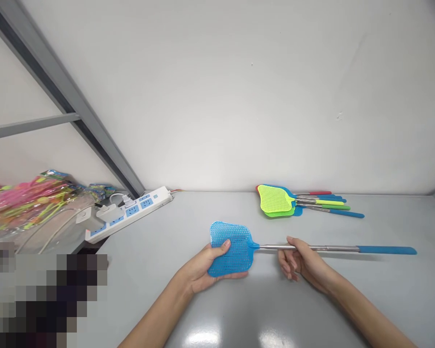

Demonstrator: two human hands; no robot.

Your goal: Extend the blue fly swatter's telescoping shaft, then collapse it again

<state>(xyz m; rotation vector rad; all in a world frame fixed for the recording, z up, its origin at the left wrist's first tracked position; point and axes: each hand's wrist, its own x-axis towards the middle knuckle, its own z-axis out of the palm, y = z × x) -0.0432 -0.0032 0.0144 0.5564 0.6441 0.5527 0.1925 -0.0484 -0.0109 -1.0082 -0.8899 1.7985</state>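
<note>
A blue fly swatter (239,249) lies level across both hands, just above the grey table. Its perforated head points left, and its long metal rod runs right to a blue handle. My left hand (205,268) grips the head, thumb on top and fingers underneath. On the rod, my right hand (302,263) pinches with thumb and forefinger, while its other fingers hang loosely curled below. Behind, near the wall, a stack of fly swatters (275,199) lies with yellow, green, blue and red parts showing.
A white power strip (137,212) with plugs and cables lies at the back left. Beyond it are clear bags of colourful items (32,203). A grey metal frame (94,130) rises at the left, and a white wall (257,96) stands behind the table (148,290).
</note>
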